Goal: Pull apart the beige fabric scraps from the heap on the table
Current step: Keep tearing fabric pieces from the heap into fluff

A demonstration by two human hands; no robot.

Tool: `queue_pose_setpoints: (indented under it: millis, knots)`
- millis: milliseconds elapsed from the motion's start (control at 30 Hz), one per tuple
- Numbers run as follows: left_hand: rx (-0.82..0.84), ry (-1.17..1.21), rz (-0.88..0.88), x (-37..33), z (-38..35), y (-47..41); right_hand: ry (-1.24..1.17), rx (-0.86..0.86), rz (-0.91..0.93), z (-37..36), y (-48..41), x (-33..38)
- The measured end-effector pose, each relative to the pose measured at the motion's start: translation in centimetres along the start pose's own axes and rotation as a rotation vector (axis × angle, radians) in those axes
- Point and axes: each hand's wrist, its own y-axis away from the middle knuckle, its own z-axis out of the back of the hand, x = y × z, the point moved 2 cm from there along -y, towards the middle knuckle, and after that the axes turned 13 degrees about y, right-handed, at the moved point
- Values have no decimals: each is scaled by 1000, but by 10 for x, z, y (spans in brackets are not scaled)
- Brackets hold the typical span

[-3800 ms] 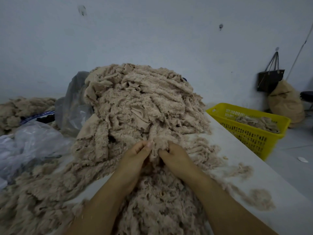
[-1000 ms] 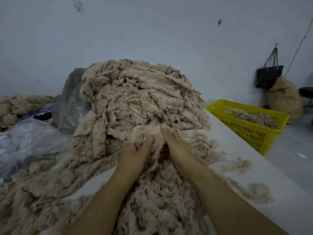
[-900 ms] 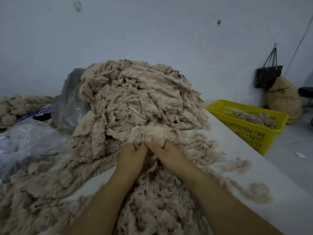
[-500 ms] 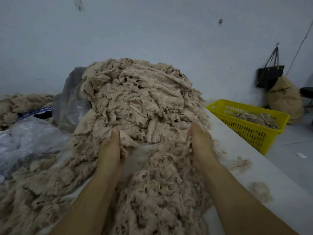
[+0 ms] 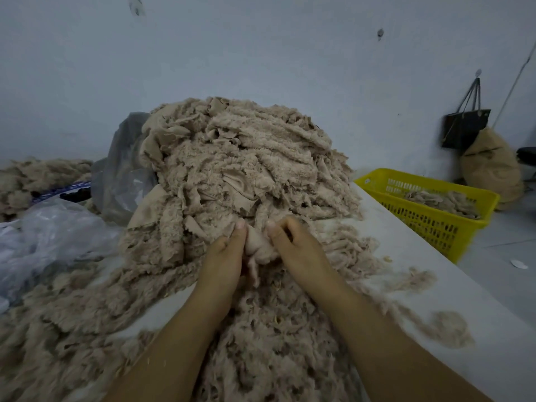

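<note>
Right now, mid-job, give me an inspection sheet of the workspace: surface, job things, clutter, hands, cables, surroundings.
Surface: white table, mostly under fabric; bare strip on the right.
Job's things: big heap of beige scraps at centre; one scrap held at its near foot; yellow basket beside the table's right edge, some scraps inside.
Clutter: grey plastic bag and clear plastic bag left of the heap; loose tufts on the bare strip.
Hands: left hand and right hand close together, both pinching the scrap.
Cables: none on the table; thin line on the far wall, cord or rod, cannot tell.
Surroundings: black bag hanging on the wall, tan sack below it; second beige pile far left.
</note>
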Motion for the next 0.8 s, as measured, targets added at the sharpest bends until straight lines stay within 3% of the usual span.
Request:
queue_pose_setpoints:
  millis: [67, 133, 300, 533, 700, 800]
  knots:
    - [-51, 148, 32, -1, 1, -2, -15, -30, -14, 3, 0, -1]
    - [-105, 243, 48, -5, 2, -3, 45, 59, -10, -1, 1, 0]
    - [-106, 288, 22, -6, 8, -4, 153, 215, 23, -20, 1, -3]
    - [-227, -117, -100, -7, 15, -5, -169, 10, -189, 1, -3, -7]
    - [-163, -79, -73, -2, 16, -8, -345, -38, -203, 7, 0, -3]
    - [-96, -187, -106, 0, 12, -6, -257, 20, -95, 5, 0, -1]
